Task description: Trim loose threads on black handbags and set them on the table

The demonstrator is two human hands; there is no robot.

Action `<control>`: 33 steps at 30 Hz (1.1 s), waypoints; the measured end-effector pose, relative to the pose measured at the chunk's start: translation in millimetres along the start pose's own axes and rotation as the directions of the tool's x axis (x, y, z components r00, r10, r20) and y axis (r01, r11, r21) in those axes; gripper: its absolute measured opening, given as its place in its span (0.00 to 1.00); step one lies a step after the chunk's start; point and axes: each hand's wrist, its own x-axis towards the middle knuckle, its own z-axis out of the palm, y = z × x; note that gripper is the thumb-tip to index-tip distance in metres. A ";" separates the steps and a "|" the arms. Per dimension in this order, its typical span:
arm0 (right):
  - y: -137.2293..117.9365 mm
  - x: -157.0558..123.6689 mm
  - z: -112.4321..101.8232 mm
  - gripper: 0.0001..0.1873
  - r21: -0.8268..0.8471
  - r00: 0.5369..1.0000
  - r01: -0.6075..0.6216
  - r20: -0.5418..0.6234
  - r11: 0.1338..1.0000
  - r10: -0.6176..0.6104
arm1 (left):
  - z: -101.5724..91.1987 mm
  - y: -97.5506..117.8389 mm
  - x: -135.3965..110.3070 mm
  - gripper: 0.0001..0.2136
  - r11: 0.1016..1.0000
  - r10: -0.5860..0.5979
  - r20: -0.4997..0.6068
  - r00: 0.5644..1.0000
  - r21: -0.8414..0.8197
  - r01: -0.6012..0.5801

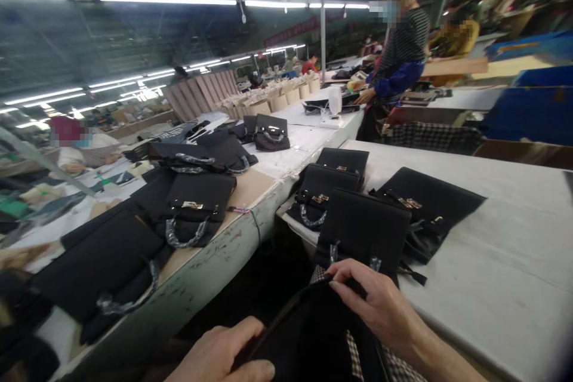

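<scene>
A black handbag (pixel 308 328) lies close in front of me, over checked cloth that shows at its edges. My right hand (pixel 371 295) pinches the bag's upper edge between thumb and fingers. Lower down, my left hand (pixel 228 352) grips its left edge, the thumb lying on the near side. Just beyond my right hand stands another black handbag (pixel 362 221), with plastic-wrapped handles. Beside it a black bag (pixel 425 209) with a gold clasp leans on the white table.
To the right is a white table (pixel 505 250). More black bags, one a bag with a wrapped handle (pixel 201 197), cover the long bench (pixel 250 188) at left. A dark gap separates the two surfaces. A masked co-worker (pixel 403 48) stands farther back; another person (pixel 94 149) is at far left.
</scene>
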 end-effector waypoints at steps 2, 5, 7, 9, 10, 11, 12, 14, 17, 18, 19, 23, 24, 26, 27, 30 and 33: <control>1.0 0.1 5.4 0.07 -0.018 0.999 -0.021 -0.036 1.000 0.020 | 1.3 7.3 -12.7 0.09 0.999 -0.050 -0.031 0.998 -0.022 0.049; 0.6 1.6 9.0 0.10 -0.047 0.994 -0.081 -0.078 0.996 0.077 | 11.7 10.9 -29.1 0.14 0.992 -0.119 -0.144 0.982 -0.046 0.114; -0.1 3.0 9.0 0.11 -0.057 0.989 -0.120 -0.089 0.991 0.114 | 23.4 7.5 -36.4 0.15 0.988 -0.154 -0.263 0.953 -0.066 0.141; 0.0 4.3 8.0 0.12 -0.056 0.985 -0.150 -0.091 0.987 0.144 | 35.7 0.7 -40.5 0.14 0.982 -0.185 -0.355 0.916 -0.102 0.159; 0.4 4.8 7.4 0.13 -0.051 0.984 -0.162 -0.089 0.986 0.157 | 41.0 -3.4 -41.5 0.13 0.980 -0.191 -0.387 0.902 -0.123 0.155; 1.0 5.1 6.7 0.13 -0.046 0.982 -0.174 -0.085 0.984 0.169 | 45.6 -7.6 -42.0 0.12 0.979 -0.189 -0.411 0.892 -0.145 0.141; 1.6 5.3 5.9 0.14 -0.040 0.980 -0.185 -0.081 0.982 0.182 | 49.2 -11.8 -42.2 0.11 0.978 -0.185 -0.431 0.883 -0.168 0.123; 2.9 5.2 4.4 0.15 -0.029 0.976 -0.209 -0.064 0.978 0.206 | 53.9 -19.5 -41.9 0.12 0.975 -0.175 -0.466 0.867 -0.204 0.087; 3.5 3.9 2.6 0.16 -0.018 0.972 -0.230 -0.062 0.973 0.228 | 57.2 -28.3 -41.1 0.13 0.976 -0.160 -0.525 0.836 -0.213 0.053; 3.1 3.3 2.4 0.16 -0.014 0.971 -0.232 -0.069 0.973 0.230 | 57.9 -30.7 -40.9 0.13 0.978 -0.150 -0.543 0.826 -0.204 0.044; 2.5 2.7 2.4 0.17 -0.010 0.970 -0.233 -0.078 0.972 0.232 | 58.4 -33.0 -40.7 0.13 0.980 -0.142 -0.557 0.818 -0.193 0.038; -0.8 1.1 4.9 0.16 0.001 0.966 -0.237 -0.104 0.972 0.236 | 60.0 -41.2 -39.7 0.13 0.986 -0.119 -0.585 0.802 -0.168 0.024; -1.4 1.0 5.9 0.16 -0.001 0.965 -0.241 -0.109 0.971 0.239 | 60.2 -42.8 -39.3 0.12 0.985 -0.119 -0.589 0.799 -0.171 0.020; -2.1 1.0 7.9 0.16 -0.007 0.959 -0.257 -0.122 0.966 0.254 | 60.3 -45.3 -38.5 0.12 0.981 -0.123 -0.593 0.796 -0.192 0.009; -2.2 1.1 8.7 0.16 -0.009 0.955 -0.271 -0.129 0.963 0.268 | 60.3 -46.1 -38.0 0.12 0.978 -0.125 -0.592 0.796 -0.208 -0.001; -2.1 0.9 10.2 0.17 -0.013 0.941 -0.313 -0.143 0.950 0.308 | 61.0 -47.3 -36.4 0.11 0.970 -0.114 -0.607 0.786 -0.240 -0.044; -0.3 -0.1 10.4 0.18 -0.022 0.940 -0.321 -0.130 0.947 0.316 | 63.4 -48.3 -34.9 0.08 0.974 -0.079 -0.663 0.744 -0.209 -0.083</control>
